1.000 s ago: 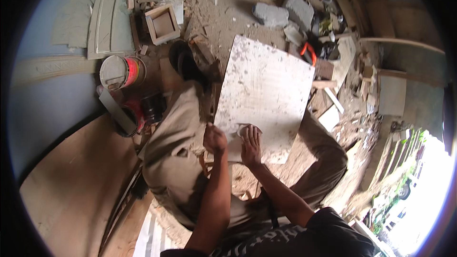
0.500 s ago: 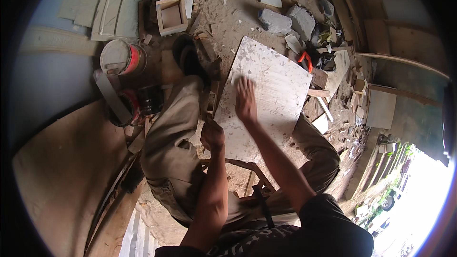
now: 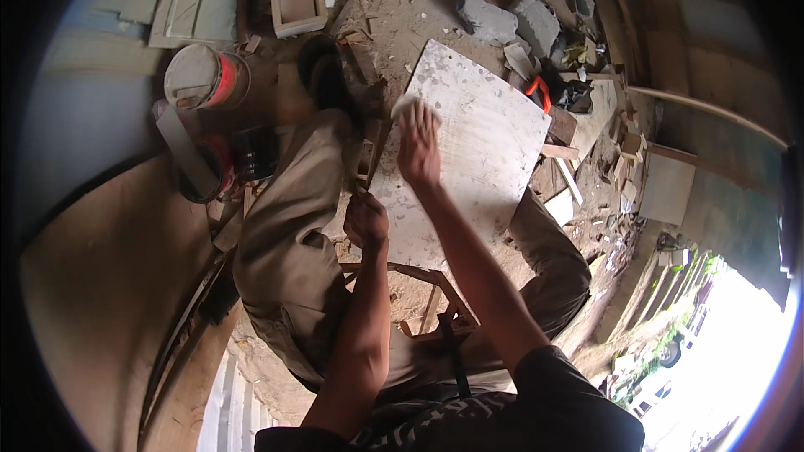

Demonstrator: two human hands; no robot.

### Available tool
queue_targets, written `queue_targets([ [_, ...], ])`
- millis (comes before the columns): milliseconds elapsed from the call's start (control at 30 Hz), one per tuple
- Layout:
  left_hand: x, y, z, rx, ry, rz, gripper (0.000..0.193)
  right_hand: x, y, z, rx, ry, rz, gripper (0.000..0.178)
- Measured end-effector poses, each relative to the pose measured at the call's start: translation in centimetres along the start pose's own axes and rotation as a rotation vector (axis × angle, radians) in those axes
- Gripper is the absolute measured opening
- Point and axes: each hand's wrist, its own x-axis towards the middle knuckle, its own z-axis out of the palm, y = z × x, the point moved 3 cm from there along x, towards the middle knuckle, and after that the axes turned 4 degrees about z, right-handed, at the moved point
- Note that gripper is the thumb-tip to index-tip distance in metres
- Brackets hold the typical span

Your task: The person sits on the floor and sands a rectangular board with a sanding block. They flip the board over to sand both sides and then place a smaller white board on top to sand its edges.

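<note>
I see a white, grey-speckled board (image 3: 481, 138) lying at a slant between the person's trousered knees, its surface marked with patches and faint streaks. The left hand (image 3: 366, 219) is closed on the board's left edge, near its lower left corner. The right hand (image 3: 420, 151) lies on the board close to the upper part of that left edge, fingers extended over a pale pad (image 3: 404, 106). The pad is blurred, and I cannot tell whether the fingers grip it or only press it down.

Just beside the board's right corner I see a bright orange handle (image 3: 541, 94). On the dusty ground (image 3: 410, 12) beyond the top corner are two grey blocks (image 3: 487, 19), side by side. Well out past the left edge stand an open wooden box (image 3: 279, 7) and, nearer the person, a bucket (image 3: 227, 81) with a red band.
</note>
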Motion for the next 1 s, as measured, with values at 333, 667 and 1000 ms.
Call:
queue_targets([
  [333, 0.2, -0.8, -0.3, 0.077, -0.169, -0.111, 0.04, -8.2, -2.8, -2.8, 0.141, -0.166, -0.047, 0.039],
  [667, -0.3, -0.5, -0.3, 0.091, -0.118, -0.113, 0.039, -9.3, -3.0, -1.4, 0.1, -0.125, 0.061, 0.047],
  [1000, -0.2, 0.4, -0.1, 0.107, -0.025, -0.04, 0.05, 4.8, 3.2, -0.8, -0.065, 0.064, -0.111, 0.045],
])
